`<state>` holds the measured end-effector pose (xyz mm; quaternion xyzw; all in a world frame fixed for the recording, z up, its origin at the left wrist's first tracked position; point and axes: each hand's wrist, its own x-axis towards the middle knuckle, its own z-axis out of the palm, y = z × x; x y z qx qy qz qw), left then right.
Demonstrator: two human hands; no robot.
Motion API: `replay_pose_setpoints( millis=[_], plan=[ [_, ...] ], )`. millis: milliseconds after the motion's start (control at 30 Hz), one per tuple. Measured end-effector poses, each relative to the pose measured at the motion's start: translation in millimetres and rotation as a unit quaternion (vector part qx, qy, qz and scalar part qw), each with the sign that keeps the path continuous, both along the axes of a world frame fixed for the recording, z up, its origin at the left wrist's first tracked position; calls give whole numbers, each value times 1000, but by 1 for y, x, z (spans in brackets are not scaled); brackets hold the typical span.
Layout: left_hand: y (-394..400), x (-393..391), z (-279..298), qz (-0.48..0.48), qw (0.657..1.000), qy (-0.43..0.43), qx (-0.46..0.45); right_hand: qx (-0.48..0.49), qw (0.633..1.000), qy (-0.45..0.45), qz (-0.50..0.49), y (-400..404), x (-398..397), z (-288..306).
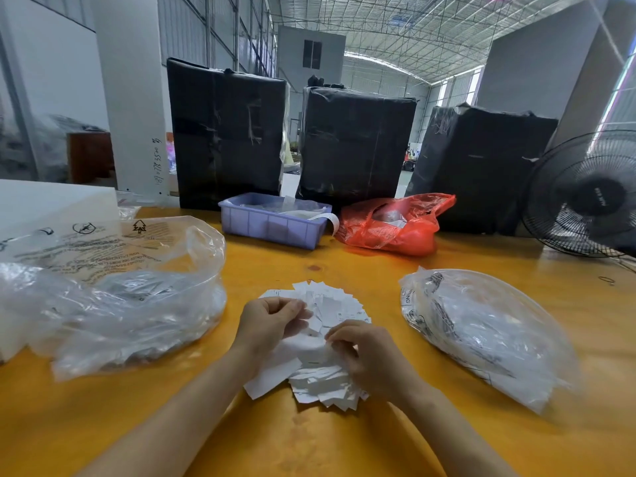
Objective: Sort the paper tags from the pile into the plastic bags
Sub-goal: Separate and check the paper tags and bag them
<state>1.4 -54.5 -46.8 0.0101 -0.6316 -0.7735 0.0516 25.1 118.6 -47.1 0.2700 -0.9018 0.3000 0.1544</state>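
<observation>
Paper tags (320,339) piled loose at near centre of surface (344,442), fanned toward far side. Left hand (272,321) over pile, fingers curled, pinching tags at upper left. Right hand (364,356) just beside it, fingertips pinching a tag at pile's middle. Left plastic bag (120,304) crumpled near left edge, mouth open. Right plastic bag (481,332) flat toward right edge. Purple bin (272,225) and red bag (395,225) at far edge, before black wrapped bundles (354,142). Fan (585,194) at far right corner.

Warehouse: steel truss roof (395,32), black-wrapped bales (227,132), big open hall.
</observation>
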Motion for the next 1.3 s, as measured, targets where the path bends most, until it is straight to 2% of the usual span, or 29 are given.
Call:
replay_pose_setpoints(
  millis=[67,167,233,300,400,600,800,1000,1033,1133,1167,1233,1300],
  plan=[
    [-1,3,-1,3,1000,8,6,-47,998,8,-41,1,1,3],
    [-2,6,-1,14,999,15,31,-150,981,-53,-107,5,0,9],
    [-1,8,-1,8,998,8,61,-264,948,-128,-122,10,-2,11],
    [0,9,0,-2,996,3,84,-374,898,-205,-110,12,-1,13],
    [3,9,3,-14,995,1,96,-446,854,-250,-92,12,2,15],
    [8,12,1,-25,994,6,108,-503,821,-256,-82,9,2,17],
    [14,14,-4,-41,997,11,71,-530,813,-230,-71,6,1,15],
    [20,14,-5,-83,994,27,58,-603,765,-226,-13,0,3,16],
    [21,14,-5,-89,994,28,55,-598,768,-227,-14,-1,4,16],
    [23,16,-5,-103,993,32,49,-537,816,-215,-30,-1,7,13],
    [23,16,-5,-106,993,33,52,-532,818,-214,-30,-1,6,12],
    [24,16,-5,-111,992,32,58,-564,797,-212,-35,1,5,13],
    [24,16,-5,-114,991,29,57,-614,759,-215,-36,4,3,15]
  ],
)
